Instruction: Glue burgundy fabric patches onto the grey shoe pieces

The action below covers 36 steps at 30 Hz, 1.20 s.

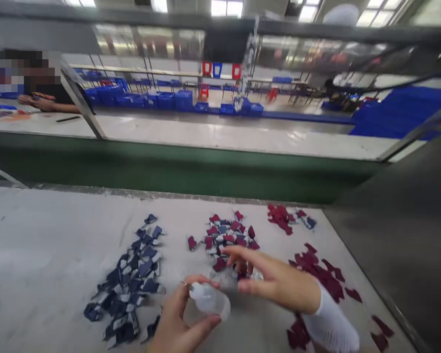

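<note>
We find the left grip [183, 318] closed around a translucent squeeze bottle [213, 303], thumb on one side and fingers on the other. The bottle lies tilted, its thin metal tip [185, 284] pointing toward the worktop's left edge; we judge this hold keeps the tip unobstructed and the soft body ready to squeeze. The right grip [275, 279] is released, thumb parted from fingers, nothing visibly clasped. It reaches over the maroon-and-grey pieces [228, 235] clustered mid-worktop; blur prevents us from telling whether its fingertips touch one. A white sleeve [330, 318] covers the forearm.

Left of the bottle, we note navy-and-grey pieces [132, 279] spread in a long band over the worktop [59, 245]. Toward the right edge lie plain maroon pieces [323, 274], with a smaller maroon heap [279, 218] near the far right corner, just beside a few mixed pieces [306, 219]. We judge the grouping is by colour and make, with the middle cluster in easy reach of both hands. A green panel [206, 169] stands beyond the far edge; past it, another person [55, 100] sits at a second worktop [176, 128].
</note>
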{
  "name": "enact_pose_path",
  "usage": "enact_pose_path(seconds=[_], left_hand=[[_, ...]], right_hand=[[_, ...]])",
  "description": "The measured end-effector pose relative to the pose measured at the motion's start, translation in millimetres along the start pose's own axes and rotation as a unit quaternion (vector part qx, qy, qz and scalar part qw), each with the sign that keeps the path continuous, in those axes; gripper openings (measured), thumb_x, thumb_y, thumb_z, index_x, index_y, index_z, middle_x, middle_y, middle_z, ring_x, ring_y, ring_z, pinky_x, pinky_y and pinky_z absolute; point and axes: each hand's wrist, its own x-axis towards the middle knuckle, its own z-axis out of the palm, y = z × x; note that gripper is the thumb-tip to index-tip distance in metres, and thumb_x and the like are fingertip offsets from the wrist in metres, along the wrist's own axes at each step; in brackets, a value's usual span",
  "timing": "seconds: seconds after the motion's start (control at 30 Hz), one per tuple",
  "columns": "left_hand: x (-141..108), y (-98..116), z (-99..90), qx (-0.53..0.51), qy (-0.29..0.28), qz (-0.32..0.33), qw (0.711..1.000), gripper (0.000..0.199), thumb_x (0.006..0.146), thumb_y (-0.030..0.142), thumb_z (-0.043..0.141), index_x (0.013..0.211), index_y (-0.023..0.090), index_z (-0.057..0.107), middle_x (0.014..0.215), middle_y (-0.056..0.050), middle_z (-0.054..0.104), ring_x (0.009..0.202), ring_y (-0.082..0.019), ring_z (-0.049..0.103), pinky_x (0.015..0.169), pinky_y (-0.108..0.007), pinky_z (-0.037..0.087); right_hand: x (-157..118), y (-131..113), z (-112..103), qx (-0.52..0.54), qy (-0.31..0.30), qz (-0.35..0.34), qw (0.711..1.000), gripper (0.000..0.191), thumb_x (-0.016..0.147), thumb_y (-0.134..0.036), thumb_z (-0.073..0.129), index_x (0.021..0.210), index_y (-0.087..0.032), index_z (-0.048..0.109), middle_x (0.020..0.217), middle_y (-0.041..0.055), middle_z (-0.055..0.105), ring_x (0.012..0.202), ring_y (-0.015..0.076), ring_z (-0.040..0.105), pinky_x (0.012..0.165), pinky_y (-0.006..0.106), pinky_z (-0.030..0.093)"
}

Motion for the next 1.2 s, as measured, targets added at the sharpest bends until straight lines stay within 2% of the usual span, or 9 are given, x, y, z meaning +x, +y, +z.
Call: enact_pose_path(seconds=[0.1, 0.23, 0.37, 0.57, 0.73, 0.83, 0.93, 1.07, 1.2], left_hand=[[-0.9, -16.2, 12.0, -0.055, -0.005, -0.006, 0.998, 0.044, 0.067, 0.039, 0.084, 0.103, 0.025, 0.065, 0.105, -0.005, 0.073, 0.095, -0.024, 0.068, 0.084, -0.033, 0.055], [-0.7, -23.2, 42.3, -0.071, 0.005, 0.011, 0.997, 0.043, 0.066, 0.041, 0.085, 0.101, 0.025, 0.068, 0.102, -0.005, 0.071, 0.09, -0.023, 0.067, 0.077, -0.03, 0.058], [1.3, -23.7, 73.3, -0.152, 0.038, 0.022, 0.987, 0.048, 0.065, 0.046, 0.085, 0.104, 0.025, 0.066, 0.098, -0.003, 0.065, 0.085, -0.019, 0.063, 0.072, -0.025, 0.057], [2.1, -20.7, 105.3, -0.19, -0.006, -0.026, 0.981, 0.052, 0.065, 0.048, 0.085, 0.107, 0.026, 0.062, 0.107, -0.003, 0.059, 0.089, -0.017, 0.06, 0.075, -0.025, 0.054], [8.4, -8.8, 37.9, 0.207, -0.096, 0.066, 0.971, 0.031, 0.08, 0.035, 0.075, 0.108, 0.027, 0.065, 0.122, -0.006, 0.059, 0.119, -0.027, 0.055, 0.106, -0.044, 0.044], [9.7, -5.8, -38.1, 0.547, 0.032, 0.079, 0.833, 0.024, 0.088, 0.03, 0.061, 0.111, 0.023, 0.066, 0.118, -0.011, 0.062, 0.113, -0.034, 0.057, 0.098, -0.055, 0.045], [11.6, -9.4, -91.5, 0.697, -0.014, 0.055, 0.715, 0.03, 0.092, 0.022, 0.048, 0.118, 0.022, 0.065, 0.124, -0.011, 0.061, 0.11, -0.034, 0.058, 0.089, -0.05, 0.051], [23.9, -11.1, -107.5, 0.751, -0.088, 0.108, 0.645, 0.031, 0.095, 0.023, 0.042, 0.11, 0.021, 0.068, 0.12, -0.01, 0.065, 0.105, -0.032, 0.061, 0.088, -0.047, 0.054], [39.7, 0.7, -102.0, 0.716, -0.117, 0.118, 0.678, 0.031, 0.098, 0.03, 0.038, 0.1, 0.021, 0.068, 0.111, -0.01, 0.068, 0.1, -0.033, 0.063, 0.079, -0.046, 0.056]], right_hand=[[-17.0, 69.6, 62.1, 0.2, -0.061, -0.015, 0.978, 0.097, 0.076, -0.062, 0.073, 0.152, -0.026, 0.027, 0.11, 0.0078, 0.067, 0.095, 0.0215, 0.067, 0.084, 0.035, 0.053], [-18.1, 112.2, 108.0, 0.476, -0.012, -0.07, 0.876, 0.106, 0.066, -0.047, 0.088, 0.15, -0.037, 0.024, 0.085, -0.0012, 0.065, 0.068, 0.0135, 0.061, 0.063, 0.025, 0.046], [-18.5, 115.3, 110.6, 0.525, 0.06, -0.079, 0.845, 0.084, 0.055, -0.05, 0.092, 0.129, -0.043, 0.051, 0.096, -0.0025, 0.064, 0.049, 0.0043, 0.043, 0.047, 0.019, 0.032], [-20.2, 109.7, 96.2, 0.526, 0.134, -0.093, 0.835, 0.072, 0.049, -0.053, 0.093, 0.113, -0.041, 0.061, 0.101, -0.0017, 0.066, 0.066, 0.0126, 0.057, 0.063, 0.026, 0.046], [-35.8, 116.7, 82.9, 0.496, 0.149, -0.131, 0.845, 0.058, 0.072, -0.069, 0.068, 0.118, -0.037, 0.053, 0.05, -0.0052, 0.052, 0.043, 0.0154, 0.046, 0.049, 0.027, 0.039], [-51.1, 120.1, 67.6, 0.474, 0.156, -0.141, 0.855, 0.055, 0.072, -0.072, 0.064, 0.114, -0.039, 0.052, 0.056, -0.0018, 0.06, 0.043, 0.0169, 0.048, 0.044, 0.027, 0.036], [-61.2, 119.0, 55.3, 0.45, 0.144, -0.119, 0.873, 0.05, 0.07, -0.058, 0.077, 0.109, -0.038, 0.053, 0.063, -0.0003, 0.064, 0.047, 0.0166, 0.053, 0.043, 0.026, 0.036], [-57.7, 111.2, 51.7, 0.441, 0.125, -0.096, 0.884, 0.034, 0.086, -0.039, 0.07, 0.116, -0.036, 0.053, 0.06, -0.0039, 0.059, 0.048, 0.0121, 0.054, 0.046, 0.022, 0.039], [-43.1, 105.0, 51.5, 0.448, 0.094, -0.118, 0.881, 0.043, 0.078, -0.042, 0.079, 0.114, -0.031, 0.057, 0.066, -0.0037, 0.066, 0.049, 0.0109, 0.059, 0.045, 0.019, 0.044]])
